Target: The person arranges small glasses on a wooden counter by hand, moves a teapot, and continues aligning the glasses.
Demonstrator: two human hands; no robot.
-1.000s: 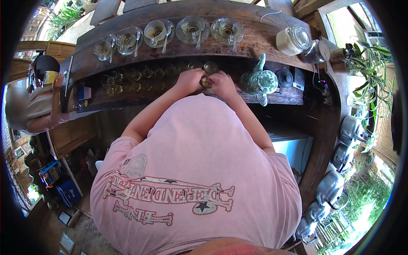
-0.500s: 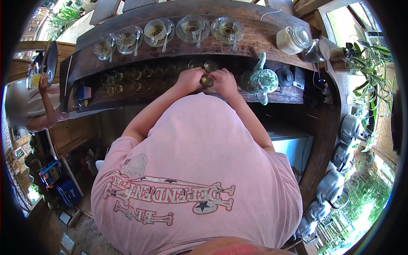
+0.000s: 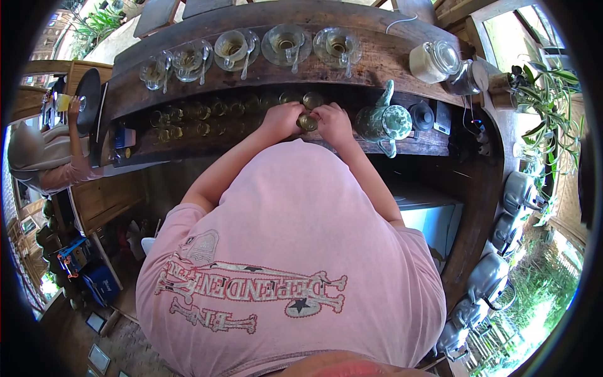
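A small amber-tinted glass (image 3: 308,122) is between my two hands at the lower shelf under the counter. My left hand (image 3: 286,119) has its fingers curled against the glass's left side. From the other side, my right hand (image 3: 333,123) grips it with bent fingers. Just beyond them stands another glass (image 3: 312,100). Rows of similar small glasses (image 3: 217,106) run off to the left in the shade. A green-and-white mottled pitcher (image 3: 394,122) stands to the right of my right hand.
Glass cups on saucers with spoons (image 3: 286,41) line the upper counter (image 3: 389,50). A lidded jar (image 3: 433,61) is at right. Farther right are a dark lidded pot (image 3: 421,115), a small scale (image 3: 442,117) and metal kettles (image 3: 488,276). Another person (image 3: 59,157) stands at far left.
My hands and the glass stay almost in place. At far left, the other person's raised hand has shifted slightly up and right, with a round dark tray beside it.
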